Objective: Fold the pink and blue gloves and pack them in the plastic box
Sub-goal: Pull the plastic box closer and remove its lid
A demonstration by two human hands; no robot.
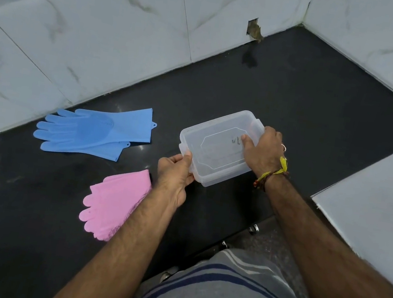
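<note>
While both hands grip it, the plastic box (218, 147) sits at the middle of the black counter (298, 108), seen from the head camera, its lid on and its long side running diagonally. The left hand (176, 174) clasps the near-left corner, thumb curled over the top edge and fingers tucked beneath. The right hand (262, 151) is closed around the far-right end, thumb pressed flat on the lid; a yellow thread band (273, 172) circles that wrist. Well to the left of the box, the 2 blue gloves (91, 130) lie flat and overlapping near the marble-tiled wall (80, 29), fingers pointing left. Nearer the person, the pink gloves (113, 202) lie stacked just beside the left forearm, which hides part of them, fingers pointing down-left. Neither pair is folded.
</note>
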